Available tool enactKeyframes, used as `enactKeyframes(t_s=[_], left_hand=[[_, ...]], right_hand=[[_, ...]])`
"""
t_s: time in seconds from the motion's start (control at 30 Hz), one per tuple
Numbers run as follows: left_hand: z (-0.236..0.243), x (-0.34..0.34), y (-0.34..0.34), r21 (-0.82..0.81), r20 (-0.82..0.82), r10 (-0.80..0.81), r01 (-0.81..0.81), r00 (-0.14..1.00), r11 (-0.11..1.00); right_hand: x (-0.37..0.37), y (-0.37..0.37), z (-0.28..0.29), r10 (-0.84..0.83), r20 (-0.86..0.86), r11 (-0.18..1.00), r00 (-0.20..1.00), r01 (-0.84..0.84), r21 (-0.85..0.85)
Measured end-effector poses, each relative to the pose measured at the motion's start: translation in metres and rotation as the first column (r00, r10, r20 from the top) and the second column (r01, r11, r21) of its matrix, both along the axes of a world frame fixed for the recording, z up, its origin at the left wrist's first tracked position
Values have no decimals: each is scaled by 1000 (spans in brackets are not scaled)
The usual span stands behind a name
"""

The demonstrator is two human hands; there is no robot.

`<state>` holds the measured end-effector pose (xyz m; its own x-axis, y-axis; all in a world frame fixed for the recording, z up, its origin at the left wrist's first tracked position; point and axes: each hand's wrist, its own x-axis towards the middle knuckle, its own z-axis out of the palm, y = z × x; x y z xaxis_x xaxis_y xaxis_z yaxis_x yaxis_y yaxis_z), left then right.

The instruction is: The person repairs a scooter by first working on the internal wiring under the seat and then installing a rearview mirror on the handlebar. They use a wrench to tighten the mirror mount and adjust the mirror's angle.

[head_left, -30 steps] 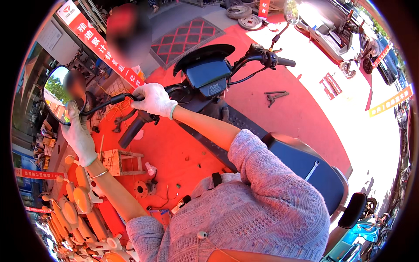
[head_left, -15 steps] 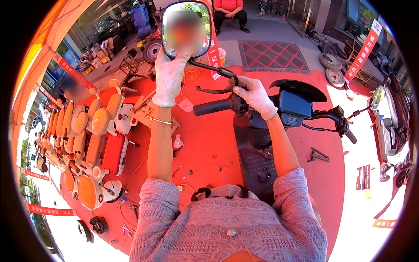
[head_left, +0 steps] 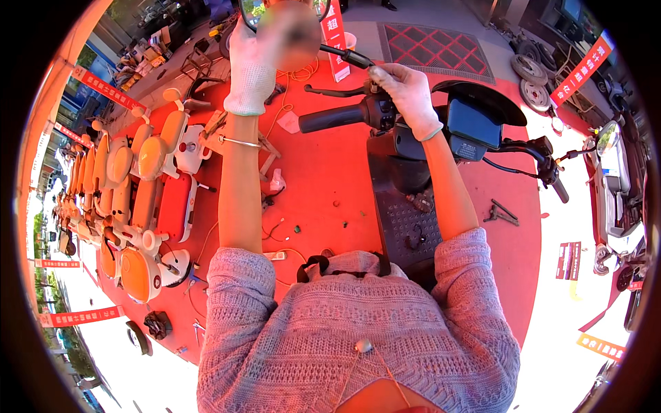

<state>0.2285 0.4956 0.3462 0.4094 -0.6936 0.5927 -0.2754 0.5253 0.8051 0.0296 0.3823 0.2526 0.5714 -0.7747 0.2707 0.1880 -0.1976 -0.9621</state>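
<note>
Currently | left white-gloved hand (head_left: 249, 77) raised, holding 1 black-framed mirror (head_left: 289, 8) | right white-gloved hand (head_left: 411, 98) angled inward, pinching 1 black mirror stem (head_left: 352, 58) | 2 black cylindrical handlebar grips (head_left: 333, 119)

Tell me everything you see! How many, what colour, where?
Mirror: one, black-rimmed, top edge
Mirror stem: one, black, beside the mirror
Nearest scooter: one, black, centre right
Parked scooters: many, orange and white, left
Another scooter: one, partly dark, right edge
Doormat: one, black and red, top
Carpet: one, red, underneath
Banners: several, reddish, both sides
Loose wheels: several, grey, upper right
Left hand: one, white-gloved, holding mirror
Right hand: one, white-gloved, at the stem
</note>
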Motion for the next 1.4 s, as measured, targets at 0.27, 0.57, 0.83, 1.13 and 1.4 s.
enactKeyframes(t_s=[0.27,0.57,0.83,1.13,1.4], left_hand=[[-6,6,-6,-84,52,-100,105,994,991],[19,-28,10,109,-271,-99,133,958,985],[13,-18,6,-73,-131,-79,70,988,995],[-1,-4,-6,-168,262,249,-210,932,963],[14,-25,7,-42,-46,18,-20,999,999]], right_hand=[[-20,-16,8,341,-148,914,928,-365,-178],[3,8,-6,-63,-10,997,998,63,-40],[6,6,-6,-44,-49,995,998,39,-92],[-2,4,5,167,-29,986,986,-166,13],[1,7,-2,84,-45,995,995,-87,-54]])
